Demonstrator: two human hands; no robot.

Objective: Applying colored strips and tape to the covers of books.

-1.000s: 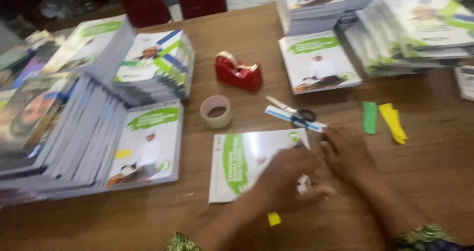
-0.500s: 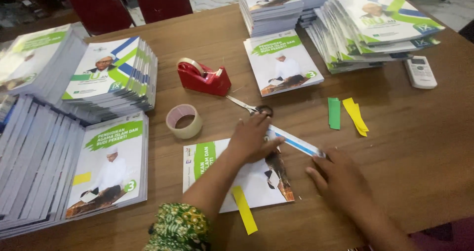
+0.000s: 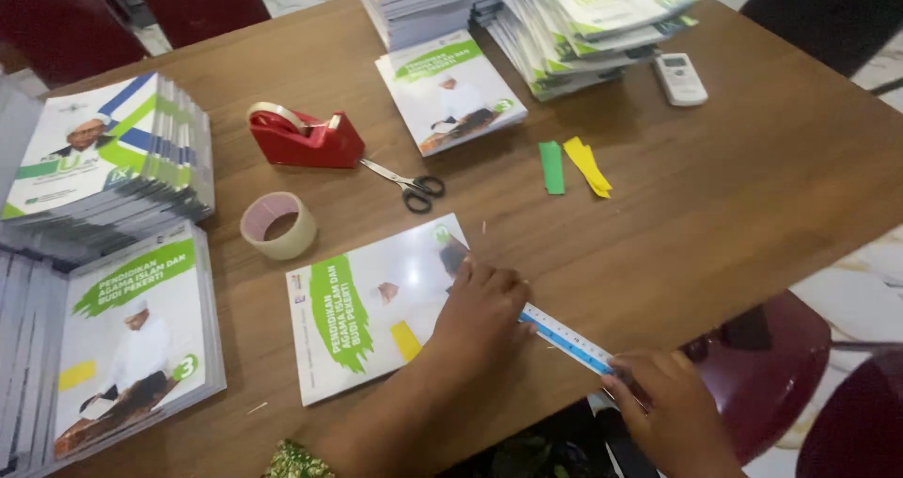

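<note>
A white and green book point(image 3: 362, 313) lies flat near the front of the wooden table point(image 3: 715, 205), with a small yellow paper strip point(image 3: 405, 341) on its cover. My left hand point(image 3: 480, 313) presses down on the book's right edge and on one end of a blue and white ruler point(image 3: 567, 339). My right hand point(image 3: 670, 407) grips the ruler's other end past the table's front edge.
Scissors point(image 3: 406, 185), a red tape dispenser point(image 3: 301, 137) and a tape roll point(image 3: 278, 225) lie behind the book. Green point(image 3: 551, 167) and yellow point(image 3: 587, 165) paper strips, a single book point(image 3: 451, 102) and a white remote point(image 3: 679, 78) sit farther back. Book stacks stand left point(image 3: 103, 167) and behind point(image 3: 583, 17). A red chair point(image 3: 771, 365) stands at right.
The ruler has slid down and right toward the table's front edge. My left hand moved from near the scissors onto the book's right edge; my right hand dropped past the table edge.
</note>
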